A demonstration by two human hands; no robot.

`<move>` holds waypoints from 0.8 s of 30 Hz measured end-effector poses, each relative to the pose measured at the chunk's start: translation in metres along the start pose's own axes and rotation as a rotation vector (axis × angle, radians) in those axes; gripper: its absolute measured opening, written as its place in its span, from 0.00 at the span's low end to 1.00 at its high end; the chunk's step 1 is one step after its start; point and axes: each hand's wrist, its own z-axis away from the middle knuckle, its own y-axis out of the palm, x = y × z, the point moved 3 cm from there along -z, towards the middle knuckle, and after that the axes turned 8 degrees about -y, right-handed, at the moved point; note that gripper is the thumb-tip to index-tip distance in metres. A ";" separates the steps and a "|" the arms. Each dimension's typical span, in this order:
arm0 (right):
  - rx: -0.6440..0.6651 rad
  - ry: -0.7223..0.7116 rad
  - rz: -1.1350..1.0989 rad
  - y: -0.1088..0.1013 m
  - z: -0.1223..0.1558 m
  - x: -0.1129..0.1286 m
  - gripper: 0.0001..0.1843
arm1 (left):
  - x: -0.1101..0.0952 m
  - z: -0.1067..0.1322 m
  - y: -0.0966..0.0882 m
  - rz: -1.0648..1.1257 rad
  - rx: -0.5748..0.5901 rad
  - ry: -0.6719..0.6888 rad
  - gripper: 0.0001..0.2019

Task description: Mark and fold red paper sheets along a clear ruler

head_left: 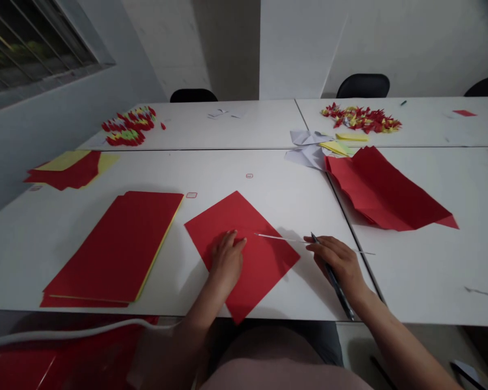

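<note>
A square sheet of red paper [260, 276] lies on the table in front of me, turned so that a corner points at my body. My left hand [228, 257] rests on its left part, fingers stretched out and pressing lightly. Just right of the sheet, my right hand [337, 262] is closed around a dark pen [338, 292], slanting down toward the table edge. The same hand grips a thin whitish strip [278, 237], perhaps a ruler seen edge-on, whose left end reaches over the red sheet.
A stack of red paper [117, 249] with yellow edges lies at left. Creased red sheets [390, 192] are at right. Folded red and yellow pieces form piles at back left [128, 127] and back right [364, 118]. Black chairs [364, 85] stand behind the white table [228, 168].
</note>
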 end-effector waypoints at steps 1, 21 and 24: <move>-0.007 0.008 -0.005 0.000 -0.001 -0.002 0.16 | 0.000 -0.001 0.000 0.025 0.014 0.020 0.18; 0.010 0.043 0.032 0.013 -0.027 -0.024 0.16 | 0.001 0.004 -0.020 0.307 0.172 0.268 0.17; 0.086 0.008 0.099 0.027 -0.023 -0.024 0.17 | 0.000 0.009 -0.019 0.340 0.146 0.281 0.14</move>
